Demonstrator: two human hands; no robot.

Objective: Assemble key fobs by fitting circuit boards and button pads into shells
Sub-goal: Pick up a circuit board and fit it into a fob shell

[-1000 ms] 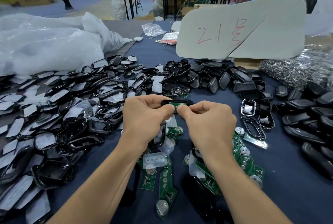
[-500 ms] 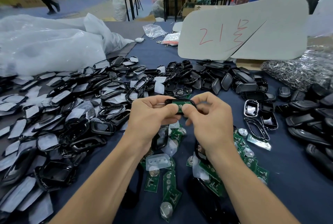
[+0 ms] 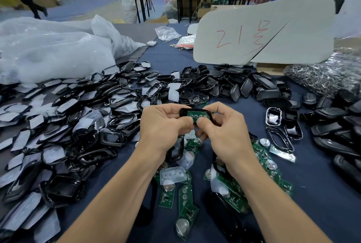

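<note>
Spreading across the dark blue cloth-covered table [image 3: 312,193] is a wide heap of glossy black plastic key-fob shells [image 3: 88,135], many with white film on them. Nearer the person lies a scatter of loose green circuit boards [image 3: 185,203] and a translucent white rubber button pad [image 3: 172,174].

Above that scatter, clear of the table, the left hand [image 3: 162,123] and right hand [image 3: 224,131] hold 1 oval black shell [image 3: 183,110] between them. The fingers of both hands are curled around its ends and both thumbs press at its near edge. A green circuit board with 4 round contacts [image 3: 199,115] sits inside it, face up.

The thumbs cover the board's near edge, so it may not be fully seated; that cannot be told from here.

The main risk is uneven thumb pressure. Pushing 1 side down first could tilt the board in the shell, leave it proud of the rim, or flex it and stress the contacts. A hard squeeze on the shell's ends could bow the thin rim. If the grip slips, the part would drop into the loose boards below, where a half-fitted board could pop out and be lost among the others.
</note>
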